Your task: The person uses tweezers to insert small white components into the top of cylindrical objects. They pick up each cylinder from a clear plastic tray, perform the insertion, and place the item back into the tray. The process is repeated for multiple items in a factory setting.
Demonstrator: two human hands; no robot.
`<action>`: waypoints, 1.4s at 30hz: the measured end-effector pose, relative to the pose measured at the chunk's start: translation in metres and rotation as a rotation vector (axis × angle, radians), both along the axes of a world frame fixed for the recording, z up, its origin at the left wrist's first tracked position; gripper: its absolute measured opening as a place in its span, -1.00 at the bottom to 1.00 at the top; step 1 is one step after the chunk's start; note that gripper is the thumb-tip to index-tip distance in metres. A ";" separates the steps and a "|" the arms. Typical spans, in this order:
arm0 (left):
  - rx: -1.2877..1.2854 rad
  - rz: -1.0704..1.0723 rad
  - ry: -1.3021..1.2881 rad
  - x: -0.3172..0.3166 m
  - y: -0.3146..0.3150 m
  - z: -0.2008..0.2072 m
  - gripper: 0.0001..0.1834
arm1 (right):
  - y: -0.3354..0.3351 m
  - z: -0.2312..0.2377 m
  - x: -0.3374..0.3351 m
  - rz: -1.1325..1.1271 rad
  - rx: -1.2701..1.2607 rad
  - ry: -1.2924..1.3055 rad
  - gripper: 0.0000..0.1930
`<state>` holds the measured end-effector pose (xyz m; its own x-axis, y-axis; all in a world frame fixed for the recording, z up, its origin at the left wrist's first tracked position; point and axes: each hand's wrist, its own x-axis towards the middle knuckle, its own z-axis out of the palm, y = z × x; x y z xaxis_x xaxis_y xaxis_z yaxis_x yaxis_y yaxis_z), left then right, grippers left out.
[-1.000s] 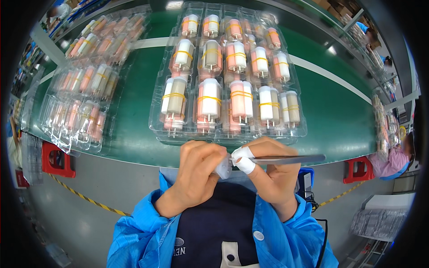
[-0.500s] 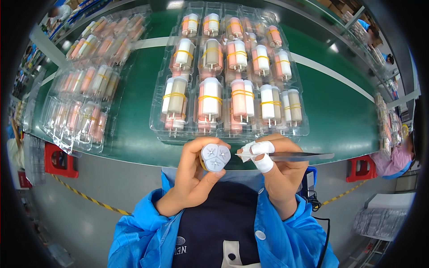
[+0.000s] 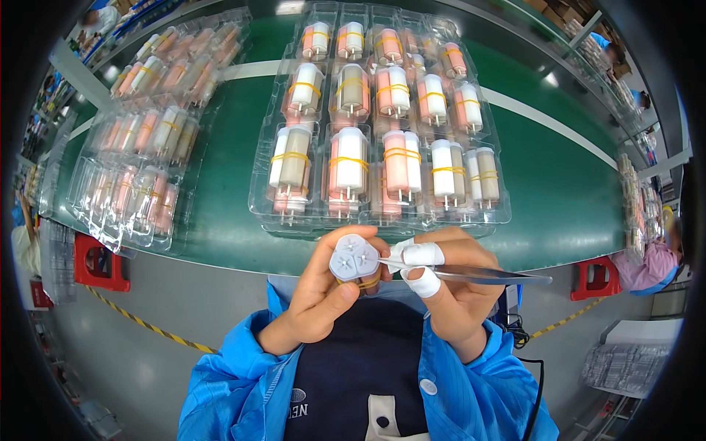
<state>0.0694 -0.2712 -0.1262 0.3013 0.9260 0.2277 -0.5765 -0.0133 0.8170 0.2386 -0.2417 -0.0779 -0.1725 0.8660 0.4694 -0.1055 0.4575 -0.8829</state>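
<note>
My left hand point(image 3: 318, 294) is closed around a bundle of three tubes point(image 3: 354, 257) bound with a yellow rubber band. Its pale grey ends, marked with star-shaped openings, face up toward me. My right hand point(image 3: 463, 283) pinches metal tweezers point(image 3: 485, 274), with white tape wrapped on the thumb and a finger. The tweezers' tip points left and meets the edge of the bundle's end; whether it holds anything is too small to tell. Beyond my hands lies a clear plastic tray point(image 3: 309, 224) filled with similar banded bundles in white, pink and grey.
More clear trays point(image 3: 121, 184) of tubes lie at the left on the green table point(image 3: 559, 206). Red stools point(image 3: 99, 264) stand below its front edge. A person in pink point(image 3: 651, 264) sits at the far right. A black cable point(image 3: 540, 389) hangs by my right sleeve.
The bundle has turned and tilted in my left hand, so its banded side now shows. My right hand and the tweezers have moved left and slightly down, and the tip has reached the bundle's end.
</note>
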 end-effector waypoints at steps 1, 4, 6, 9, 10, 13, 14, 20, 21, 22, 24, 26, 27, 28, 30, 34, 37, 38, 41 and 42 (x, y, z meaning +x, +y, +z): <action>0.001 0.004 0.011 0.001 0.000 0.001 -0.38 | -0.001 0.001 0.000 0.001 0.006 -0.015 -0.81; 0.055 0.036 0.049 0.002 0.000 -0.001 -0.39 | 0.001 0.001 0.000 -0.003 0.066 -0.069 -0.81; 0.114 0.074 0.078 0.003 0.000 -0.002 -0.40 | 0.001 0.002 0.000 -0.008 0.092 -0.094 -0.81; 0.233 0.145 0.154 0.005 0.002 -0.005 -0.40 | 0.001 0.002 0.000 -0.017 0.093 -0.106 -0.82; 0.286 0.163 0.198 0.003 0.005 -0.006 -0.40 | 0.001 0.002 0.000 -0.024 0.099 -0.111 -0.82; 0.396 0.241 0.330 0.001 0.008 -0.006 -0.41 | 0.002 0.000 0.001 -0.033 0.109 -0.130 -0.83; 0.425 0.271 0.374 0.001 0.008 -0.006 -0.42 | 0.002 0.000 0.002 -0.034 0.111 -0.137 -0.83; 0.496 0.435 0.556 0.001 0.005 -0.007 -0.46 | 0.003 0.003 0.001 -0.031 0.106 -0.150 -0.85; 0.489 0.438 0.567 0.002 0.004 -0.007 -0.45 | 0.003 0.004 0.001 -0.025 0.105 -0.150 -0.85; 0.483 0.441 0.577 0.002 0.003 -0.008 -0.44 | 0.004 0.005 0.001 -0.018 0.104 -0.150 -0.85; 0.500 0.453 0.619 0.001 0.003 -0.008 -0.42 | 0.004 0.005 0.001 -0.009 0.104 -0.166 -0.86; 0.548 0.468 0.680 0.000 0.004 -0.005 -0.40 | 0.004 0.006 0.001 -0.007 0.106 -0.199 -0.86; 0.589 0.478 0.712 -0.001 0.005 -0.004 -0.39 | 0.004 0.007 0.001 -0.001 0.101 -0.210 -0.86; 0.630 0.488 0.745 -0.002 0.007 -0.002 -0.38 | 0.005 0.008 0.002 0.006 0.097 -0.221 -0.87; 0.680 0.500 0.791 -0.004 0.008 -0.001 -0.39 | 0.005 0.007 0.002 0.016 0.100 -0.241 -0.87; 0.602 0.410 0.636 -0.007 0.005 0.004 -0.42 | 0.008 0.003 0.006 0.060 0.037 0.012 -0.88; 0.256 0.296 0.296 -0.008 -0.001 0.014 -0.41 | 0.022 0.004 0.016 -0.105 0.191 0.322 -0.74; 0.114 0.252 0.173 -0.011 -0.002 0.017 -0.41 | 0.035 0.000 0.026 -0.291 0.282 0.321 -0.77; 0.058 0.116 0.044 -0.029 0.000 0.016 -0.42 | 0.070 -0.012 0.068 -0.709 0.381 0.079 -0.82; 0.044 0.056 -0.018 -0.036 0.002 0.015 -0.43 | 0.078 -0.021 0.077 -0.853 0.347 0.003 -0.81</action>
